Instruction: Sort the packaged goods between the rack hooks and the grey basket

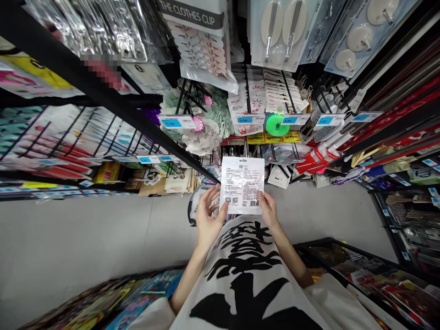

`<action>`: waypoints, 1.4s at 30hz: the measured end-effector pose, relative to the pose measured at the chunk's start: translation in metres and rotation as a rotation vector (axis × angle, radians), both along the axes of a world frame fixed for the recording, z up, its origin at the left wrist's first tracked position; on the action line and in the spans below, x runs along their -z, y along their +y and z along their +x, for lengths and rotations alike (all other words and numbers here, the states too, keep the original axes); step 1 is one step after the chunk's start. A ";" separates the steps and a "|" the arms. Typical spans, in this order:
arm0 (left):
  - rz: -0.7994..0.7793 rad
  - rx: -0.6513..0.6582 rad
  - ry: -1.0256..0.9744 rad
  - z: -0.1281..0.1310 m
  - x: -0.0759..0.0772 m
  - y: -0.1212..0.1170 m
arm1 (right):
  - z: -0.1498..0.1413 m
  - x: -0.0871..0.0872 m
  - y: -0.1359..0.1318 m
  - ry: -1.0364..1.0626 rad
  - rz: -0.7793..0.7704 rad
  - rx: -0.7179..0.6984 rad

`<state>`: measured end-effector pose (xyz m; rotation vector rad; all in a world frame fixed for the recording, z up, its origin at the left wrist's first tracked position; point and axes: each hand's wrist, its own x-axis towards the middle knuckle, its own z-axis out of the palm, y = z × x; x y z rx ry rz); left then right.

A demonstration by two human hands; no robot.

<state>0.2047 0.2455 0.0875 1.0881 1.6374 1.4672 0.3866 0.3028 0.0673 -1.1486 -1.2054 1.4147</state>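
A flat white plastic packet (242,183) with printed text, a QR code and a barcode is held up in front of me by both hands. My left hand (207,219) grips its lower left edge, thumb on the front. My right hand (268,211) pinches its lower right corner. Both forearms rise from below, on either side of my white shirt with large black characters. The packet's printed back faces the camera.
Store shelves surround me: hanging packs with a "THE CLOTHES CLIP" pack (202,41) above, suction hooks (282,32) at top, blue price tags (177,122), a green round item (277,124). Racks of goods stand low left and low right (378,279). Grey floor (85,238) lies below.
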 end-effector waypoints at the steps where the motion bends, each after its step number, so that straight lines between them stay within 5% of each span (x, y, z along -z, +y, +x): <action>1: 0.009 0.007 0.034 0.001 -0.001 0.000 | 0.001 0.001 0.000 0.003 0.003 0.004; 11: 0.143 0.205 0.473 0.008 -0.012 0.003 | 0.003 0.002 0.001 0.067 -0.037 0.009; 23: 0.173 0.345 0.675 0.012 -0.006 0.006 | 0.006 0.006 0.003 0.049 -0.024 0.013; 42: 0.241 0.324 0.744 0.003 0.005 0.011 | -0.003 0.002 0.004 -0.081 0.078 -0.059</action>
